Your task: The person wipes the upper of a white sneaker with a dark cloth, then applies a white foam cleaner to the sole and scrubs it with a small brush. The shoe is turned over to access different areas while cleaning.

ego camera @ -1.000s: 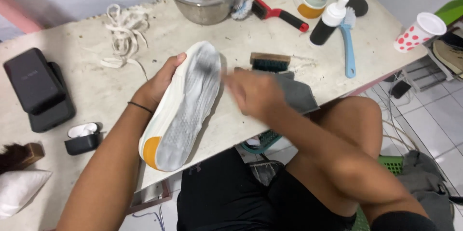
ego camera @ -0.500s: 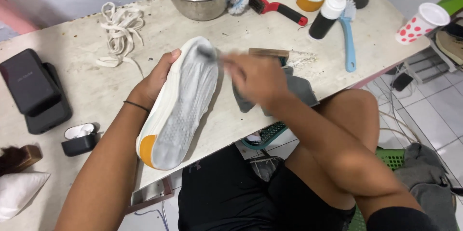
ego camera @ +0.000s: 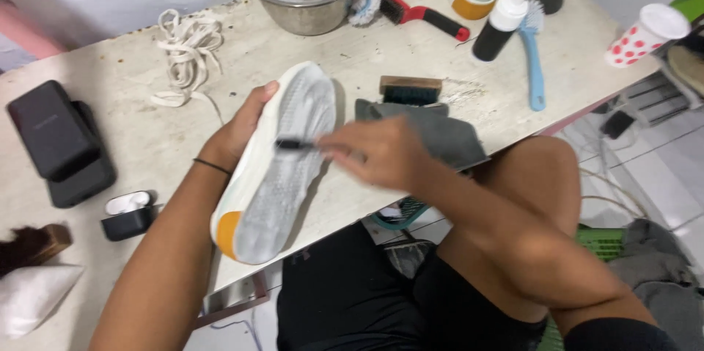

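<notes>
The right hand (ego camera: 374,154) was closed on a small dark brush (ego camera: 292,144), blurred, its tip seemingly against the grey sole of a white sneaker (ego camera: 279,167). The left hand (ego camera: 238,131) gripped that sneaker sole-up over the table edge (ego camera: 220,50). Behind lay a grey cloth (ego camera: 447,138) and a wooden brush (ego camera: 411,90).

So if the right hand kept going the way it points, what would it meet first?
The right hand points left, its small dark brush already at the shoe's grey sole. Beyond the sole, it would probably meet the left hand gripping the shoe's far edge.
</notes>
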